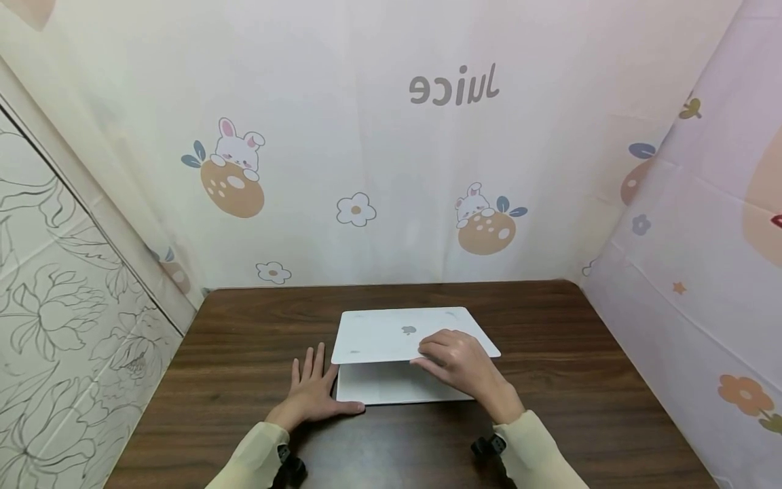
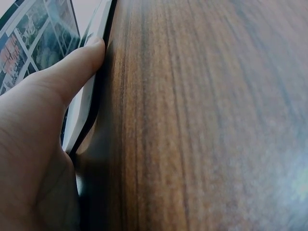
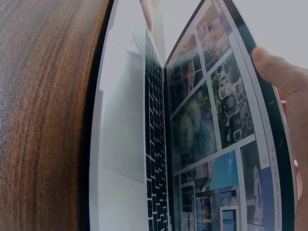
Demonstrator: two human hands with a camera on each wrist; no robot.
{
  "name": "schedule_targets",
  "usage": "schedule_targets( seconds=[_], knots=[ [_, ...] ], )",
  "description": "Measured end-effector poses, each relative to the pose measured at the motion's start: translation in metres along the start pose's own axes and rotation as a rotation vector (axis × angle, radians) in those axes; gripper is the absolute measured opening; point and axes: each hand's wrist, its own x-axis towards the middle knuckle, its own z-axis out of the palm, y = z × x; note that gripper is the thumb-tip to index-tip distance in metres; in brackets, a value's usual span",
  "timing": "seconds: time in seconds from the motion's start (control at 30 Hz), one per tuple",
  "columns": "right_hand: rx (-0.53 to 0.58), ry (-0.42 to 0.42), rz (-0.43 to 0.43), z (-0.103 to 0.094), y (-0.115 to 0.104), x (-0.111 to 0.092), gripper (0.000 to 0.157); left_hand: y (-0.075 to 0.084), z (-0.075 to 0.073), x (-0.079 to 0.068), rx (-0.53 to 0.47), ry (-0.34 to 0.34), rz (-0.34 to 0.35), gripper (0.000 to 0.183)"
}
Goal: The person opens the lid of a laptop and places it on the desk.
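Head view: near the table's (image 1: 263, 319) far edge, the right hand (image 1: 458, 363) pinches the laptop's (image 1: 391, 388) part-raised lid (image 1: 379, 336); the left hand (image 1: 314, 397), fingers spread, touches its base. Tilting the lid seems in hand, calling next for steady bracing.

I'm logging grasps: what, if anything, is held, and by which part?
The laptop lid, by its free edge, in the right hand. The left hand only touches the base.
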Motion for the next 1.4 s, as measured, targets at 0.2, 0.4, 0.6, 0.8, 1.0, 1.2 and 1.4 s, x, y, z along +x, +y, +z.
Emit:
schedule_targets(
  seconds=[0.2,0.4,0.6,0.8,1.0,1.2,1.4],
  knots=[
    [0.0,-0.004,0.009,-0.0008,-0.0009,0.0001,0.021,-0.0027,0.0041,0.0017,0.011,0.004,-0.002,0.13],
    [0.0,-0.002,0.01,-0.0005,-0.001,0.001,0.021,-0.0034,0.0054,0.0014,0.01,0.009,-0.002,0.131],
    [0.0,-0.002,0.016,-0.0013,-0.0007,0.0022,0.022,-0.0028,0.0046,0.0008,0.009,0.007,-0.002,0.132],
    [0.0,0.016,0.003,-0.0002,0.0007,0.0019,0.022,-0.0035,0.0052,0.0007,0.004,0.004,-0.003,0.132],
    [0.001,0.015,-0.001,-0.0009,0.0024,0.0036,0.021,-0.0041,0.006,0.0015,0.007,-0.001,-0.012,0.133],
    [0.0,0.01,0.002,-0.0034,0.0026,0.0071,0.02,-0.0024,0.004,0.0015,0.004,-0.008,-0.015,0.133],
    [-0.001,-0.005,0.014,-0.0036,0.0048,0.0095,0.021,-0.0026,0.0037,0.002,-0.002,-0.012,-0.013,0.134]
  ],
)
